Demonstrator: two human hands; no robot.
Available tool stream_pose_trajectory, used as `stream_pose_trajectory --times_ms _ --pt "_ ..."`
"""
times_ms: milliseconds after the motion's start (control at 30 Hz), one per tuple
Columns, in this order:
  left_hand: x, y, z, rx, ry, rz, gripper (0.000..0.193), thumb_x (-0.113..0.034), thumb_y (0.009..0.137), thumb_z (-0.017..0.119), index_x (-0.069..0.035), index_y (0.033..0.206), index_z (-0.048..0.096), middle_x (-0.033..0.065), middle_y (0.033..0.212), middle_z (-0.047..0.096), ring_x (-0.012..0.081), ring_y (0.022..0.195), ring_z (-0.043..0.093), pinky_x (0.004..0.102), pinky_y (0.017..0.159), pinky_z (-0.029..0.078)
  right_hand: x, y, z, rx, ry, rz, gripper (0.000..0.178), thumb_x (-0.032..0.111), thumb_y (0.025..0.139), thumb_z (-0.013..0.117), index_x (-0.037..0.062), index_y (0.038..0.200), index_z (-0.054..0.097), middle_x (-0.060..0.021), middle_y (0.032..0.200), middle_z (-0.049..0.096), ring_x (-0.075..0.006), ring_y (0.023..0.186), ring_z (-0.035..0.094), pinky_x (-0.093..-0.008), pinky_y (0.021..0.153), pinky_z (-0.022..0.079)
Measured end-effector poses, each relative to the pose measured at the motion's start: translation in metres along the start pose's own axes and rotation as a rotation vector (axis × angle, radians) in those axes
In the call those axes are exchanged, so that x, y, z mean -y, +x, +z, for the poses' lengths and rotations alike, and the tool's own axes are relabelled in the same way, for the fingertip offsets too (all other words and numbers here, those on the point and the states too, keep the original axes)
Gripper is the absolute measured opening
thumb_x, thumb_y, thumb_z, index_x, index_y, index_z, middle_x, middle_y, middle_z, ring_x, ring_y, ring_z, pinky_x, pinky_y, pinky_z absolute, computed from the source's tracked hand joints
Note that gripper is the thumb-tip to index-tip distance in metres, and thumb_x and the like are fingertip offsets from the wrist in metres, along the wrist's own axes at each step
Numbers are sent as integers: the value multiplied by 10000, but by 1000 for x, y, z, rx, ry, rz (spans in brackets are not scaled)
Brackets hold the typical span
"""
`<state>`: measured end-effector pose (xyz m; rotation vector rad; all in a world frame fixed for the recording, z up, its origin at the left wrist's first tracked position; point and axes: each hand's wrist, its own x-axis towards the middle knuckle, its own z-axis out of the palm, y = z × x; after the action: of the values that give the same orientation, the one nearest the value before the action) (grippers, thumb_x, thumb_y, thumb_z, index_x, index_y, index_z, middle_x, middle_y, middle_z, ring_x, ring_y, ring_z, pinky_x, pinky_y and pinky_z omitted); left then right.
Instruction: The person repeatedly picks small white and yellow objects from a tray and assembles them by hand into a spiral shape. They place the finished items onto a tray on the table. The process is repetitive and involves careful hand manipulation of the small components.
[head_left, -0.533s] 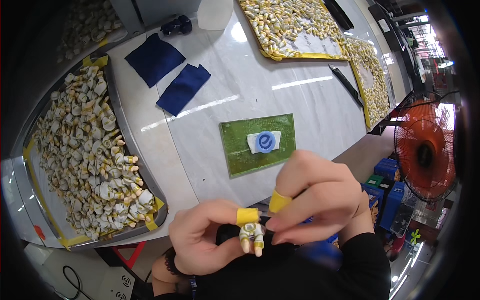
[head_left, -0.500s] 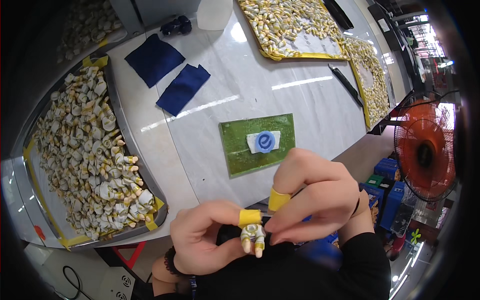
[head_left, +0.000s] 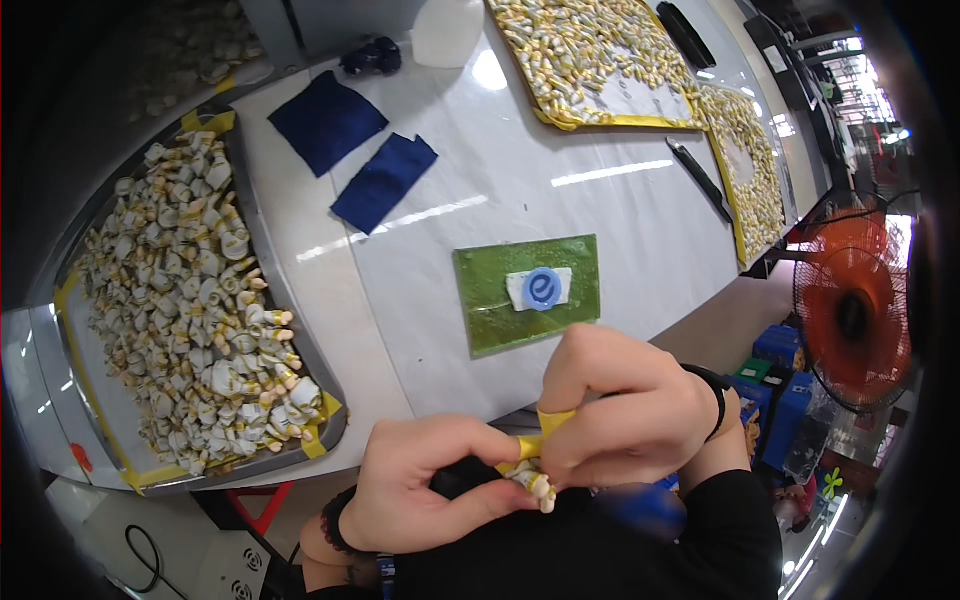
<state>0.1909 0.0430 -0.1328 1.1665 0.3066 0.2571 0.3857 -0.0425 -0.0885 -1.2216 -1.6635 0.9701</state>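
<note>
Between my two hands is a small white figurine body with yellow trim and flesh-coloured legs [head_left: 538, 487], close to my body below the table's front edge. My left hand [head_left: 430, 480] pinches it between thumb and forefinger from the left. From the right, my right hand [head_left: 630, 415] closes on the same piece; its fingertips cover part of it, and whether it grips a tiny part as well is hidden. Yellow tape wraps a finger on each hand. Just beyond my hands lies a green slab [head_left: 480, 320] bearing a white pad and a round blue cap [head_left: 542, 289].
At left, a taped tray [head_left: 335, 425] holds a heap of similar white pieces. Two dark blue cloths [head_left: 328, 122] lie behind. Far right are yellow-edged trays [head_left: 620, 126] of small parts, a black-handled cutter [head_left: 703, 180] and an orange fan [head_left: 850, 310].
My right hand has moved left and in against the piece, closing the gap to my left hand. The figurine body is now tilted and more covered. The whole view has shifted slightly.
</note>
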Motion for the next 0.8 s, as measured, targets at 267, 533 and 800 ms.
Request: stream_pose_trajectory --times_ms 267,533,800 --pt "-109 -64 -43 -297 1566 -9 347 -127 691 726 14 996 643 158 938 657 291 842 633 357 792 477 3 -18 -11 -74 -218 50 223 98 687 764 78 886 665 -64 852 554 -213 722 542 -316 617 417" --pt "-152 50 -182 -496 1655 14 401 -180 813 640 -48 1184 566 155 926 639 253 894 637 328 768 477 5 -30 -14 -164 -345 66 251 73 615 781 76 830 652 -63 826 566 -228 696 554 -320 608 430" --pt "-135 80 -266 -612 1733 133 461 -216 781 655 1 1176 554 186 1006 633 296 903 629 346 766 481 12 -52 -50 -361 -615 181 231 0 618 744 49 819 643 -75 803 589 -217 699 565 -296 613 439"
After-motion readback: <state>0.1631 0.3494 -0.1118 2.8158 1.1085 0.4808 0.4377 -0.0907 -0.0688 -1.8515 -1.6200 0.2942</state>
